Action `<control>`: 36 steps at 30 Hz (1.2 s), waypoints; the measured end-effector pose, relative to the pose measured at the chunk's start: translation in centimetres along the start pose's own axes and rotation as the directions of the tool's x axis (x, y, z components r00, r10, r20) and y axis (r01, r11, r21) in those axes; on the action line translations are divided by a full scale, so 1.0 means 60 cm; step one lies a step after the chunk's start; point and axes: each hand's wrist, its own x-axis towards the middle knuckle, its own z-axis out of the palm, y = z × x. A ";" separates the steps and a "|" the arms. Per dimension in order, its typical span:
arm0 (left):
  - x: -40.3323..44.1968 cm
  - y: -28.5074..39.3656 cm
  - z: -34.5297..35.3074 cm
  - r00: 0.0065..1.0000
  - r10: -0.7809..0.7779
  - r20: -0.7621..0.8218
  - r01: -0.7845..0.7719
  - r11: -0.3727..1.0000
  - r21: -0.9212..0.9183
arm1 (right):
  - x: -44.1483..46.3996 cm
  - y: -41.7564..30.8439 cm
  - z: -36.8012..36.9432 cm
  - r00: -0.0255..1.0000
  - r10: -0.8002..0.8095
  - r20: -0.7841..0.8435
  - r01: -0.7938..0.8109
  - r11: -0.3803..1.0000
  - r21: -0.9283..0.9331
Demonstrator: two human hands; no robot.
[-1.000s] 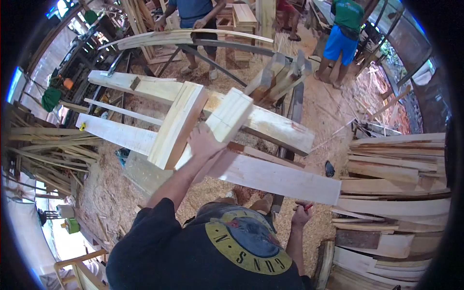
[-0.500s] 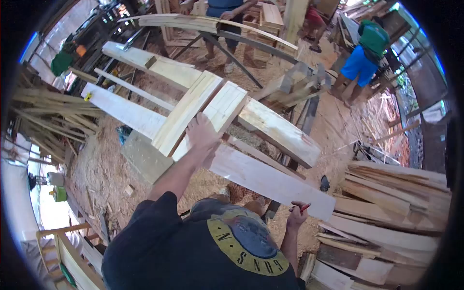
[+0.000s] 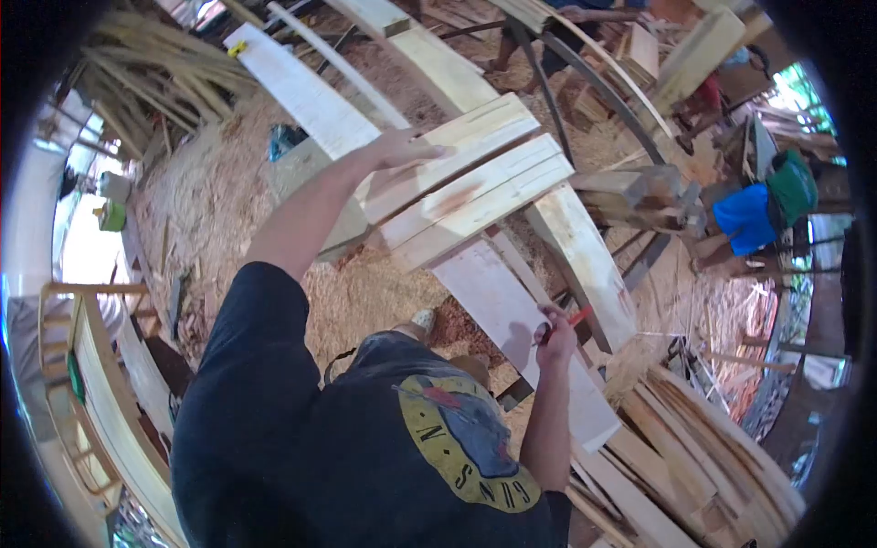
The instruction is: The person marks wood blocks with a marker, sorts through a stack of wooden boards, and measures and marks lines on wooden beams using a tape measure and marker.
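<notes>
My left hand [image 3: 408, 149] lies with its fingers stretched over the far thick wooden block [image 3: 475, 142]. Beside that block rests a second thick block [image 3: 484, 196] with lines along its top, a narrow dark gap between the two. Both lie across a long pale board [image 3: 493, 297] and a thick beam [image 3: 585, 256]. My right hand [image 3: 555, 338] is closed around a red pencil [image 3: 579, 316] above the long board's near part.
Stacked planks [image 3: 676, 447] lie at the lower right. A bundle of thin sticks [image 3: 155, 68] is at the upper left. A wooden chair frame [image 3: 78, 365] stands at the left. A person in blue shorts [image 3: 744, 219] bends over at the right.
The view has turned. My left hand has moved from the marked block to the other block. My right hand, with the red pencil, has come in over the long board.
</notes>
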 end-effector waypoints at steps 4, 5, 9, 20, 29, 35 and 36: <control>-0.020 0.038 0.012 0.998 -0.023 0.051 0.021 0.999 0.047 | 0.091 -0.037 0.096 0.990 0.086 0.111 -0.079 0.995 -0.064; -0.020 0.034 0.019 1.000 -0.013 0.020 0.012 0.997 0.071 | 0.114 -0.042 0.118 0.987 0.114 0.113 -0.108 0.993 -0.056; -0.046 0.077 -0.005 0.998 -0.052 0.021 0.050 0.997 0.058 | 0.158 -0.068 0.216 0.988 0.116 0.099 -0.116 0.993 -0.004; -0.053 0.087 -0.015 0.993 -0.116 0.036 0.111 0.987 0.112 | 0.244 -0.030 0.307 0.869 0.022 0.495 -0.122 0.978 0.170; -0.051 0.068 -0.001 0.995 -0.104 0.005 0.104 0.994 0.045 | 0.198 -0.035 0.362 0.857 0.038 0.514 -0.159 0.968 0.194; -0.051 0.063 0.007 0.998 -0.057 -0.014 0.059 0.993 0.101 | 0.210 -0.026 0.365 0.886 0.147 0.439 -0.287 0.919 0.272; -0.050 0.064 0.007 0.998 -0.064 -0.012 0.065 0.992 0.109 | 0.210 -0.024 0.367 0.898 0.119 0.423 -0.252 0.928 0.274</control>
